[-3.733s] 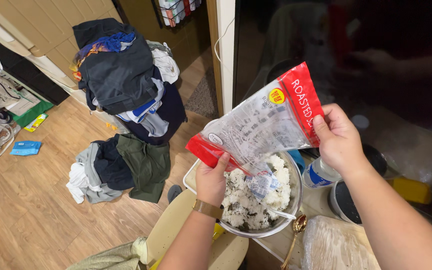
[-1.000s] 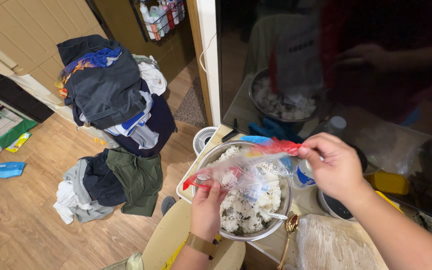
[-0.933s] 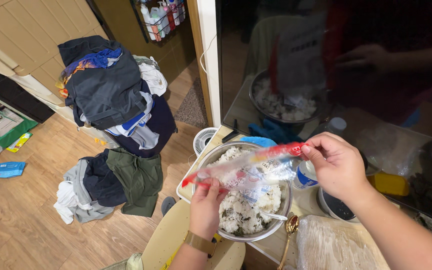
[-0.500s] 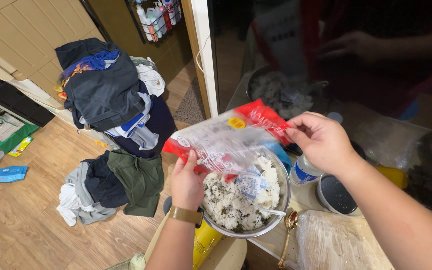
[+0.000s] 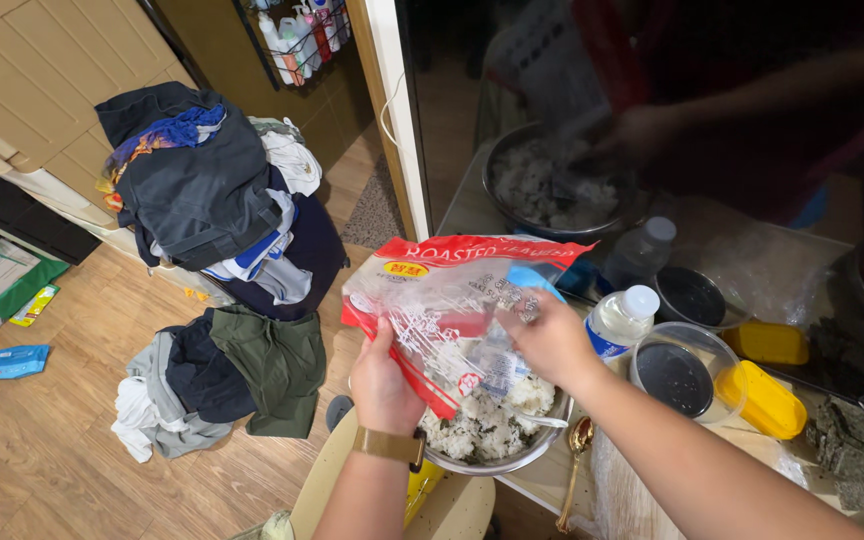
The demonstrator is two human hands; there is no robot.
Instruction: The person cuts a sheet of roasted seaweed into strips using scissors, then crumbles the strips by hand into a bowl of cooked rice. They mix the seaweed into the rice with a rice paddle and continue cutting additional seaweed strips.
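1. Gripping the lower left side of a clear plastic bag with red edges [image 5: 442, 300], the left hand [image 5: 384, 378] rises from the bottom of the view with its forearm nearly upright, a tan watch band [image 5: 390, 444] round the wrist. Its thumb lies across the front of the bag and the other fingers are curled behind it, so the hand is closed on the bag.
2. The right hand [image 5: 549, 340] comes in from about 4 o'clock, its forearm running diagonally from the lower right corner. The fingers pinch the right side of the bag, partly hidden behind the film, so the hold shows but not each fingertip.
3. The bag stands nearly upright between the two hands, red top band uppermost, directly over a metal bowl of white rice flecked with dark green [image 5: 487, 430]. Its lower edge covers most of the bowl's upper half.
4. The bowl sits on a pale table [image 5: 552, 480] at the lower centre. A gold spoon [image 5: 577, 445] lies just beside its rim at 4 o'clock.
5. At 3 o'clock of the bag stands a small bottle with a white cap [image 5: 620, 320], and beyond it a round clear container [image 5: 677, 372] with a yellow lid [image 5: 770, 398] leaning at its side.
6. At 9 o'clock of the hands, well apart, a heap of dark clothes [image 5: 232, 370] lies on the wooden floor [image 5: 42, 460], with a taller clothes pile [image 5: 202, 185] at 11 o'clock.
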